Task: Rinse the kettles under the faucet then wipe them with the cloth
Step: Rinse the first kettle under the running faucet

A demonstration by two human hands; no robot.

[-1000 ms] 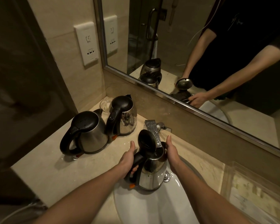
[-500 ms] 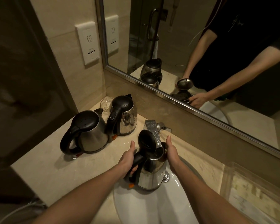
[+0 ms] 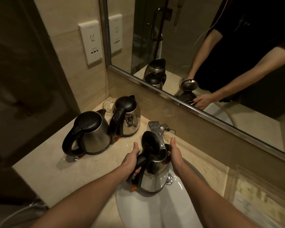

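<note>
- Nearest, over the white sink [image 3: 155,211], the left hand [image 3: 130,162] has its fingers wrapped round the open kettle's [image 3: 155,178] black handle [image 3: 141,162].
- The right hand [image 3: 176,155] cups the steel side, fingers curled round the far side.
- Its lid [image 3: 150,142] stands up, the mouth right under the faucet [image 3: 156,130].
- Further left on the wet surface [image 3: 56,170], a front kettle [image 3: 94,134] and a back kettle [image 3: 130,116] stand closed, close together.
- A glass [image 3: 108,104] sits in the corner.
</note>
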